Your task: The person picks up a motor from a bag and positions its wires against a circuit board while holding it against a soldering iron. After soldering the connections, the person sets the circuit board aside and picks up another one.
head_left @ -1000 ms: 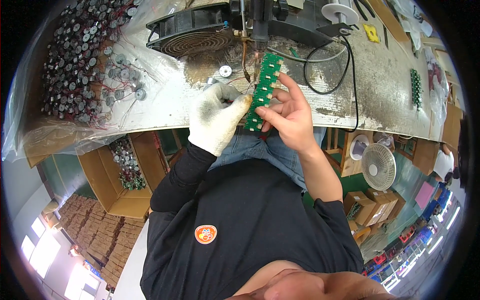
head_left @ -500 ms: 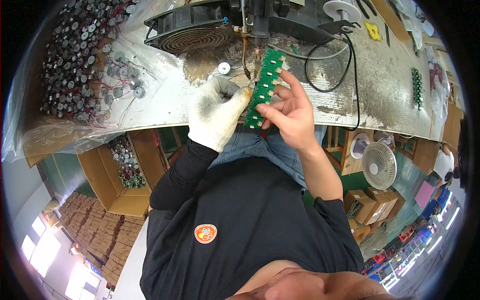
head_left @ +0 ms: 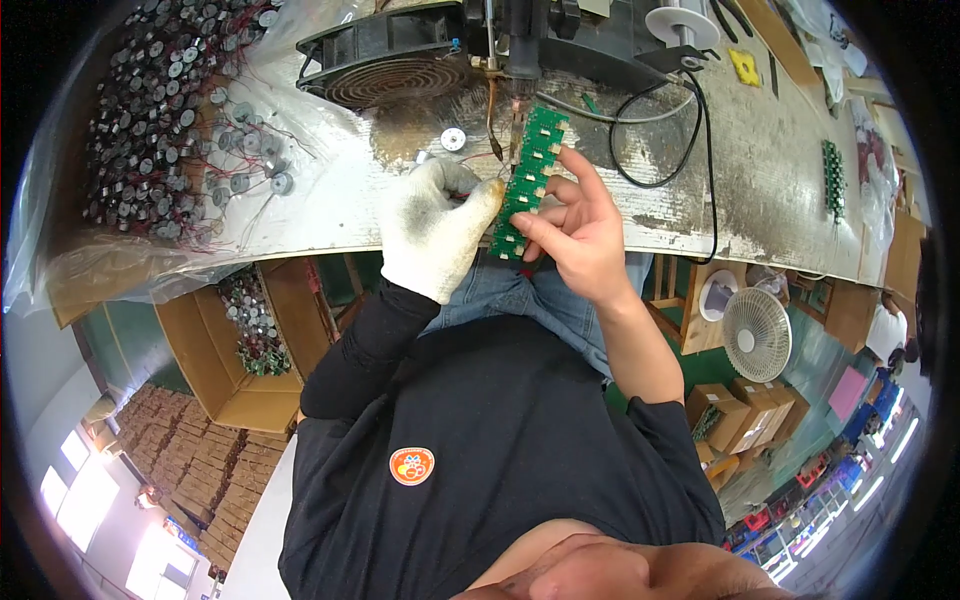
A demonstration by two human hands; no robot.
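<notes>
Green circuit board strip point(head_left: 528, 180), still pinched between gloved left hand point(head_left: 435, 225) and bare right hand point(head_left: 580, 235), now nearer the fan point(head_left: 385, 60).

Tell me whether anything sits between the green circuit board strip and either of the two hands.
Nothing visible does. The bare right hand already pinches the green circuit board strip along its right edge, and the gloved left hand touches its left edge with its fingertips. No other object lies between them.

Green circuit board strip point(head_left: 528, 180) between both hands
</notes>
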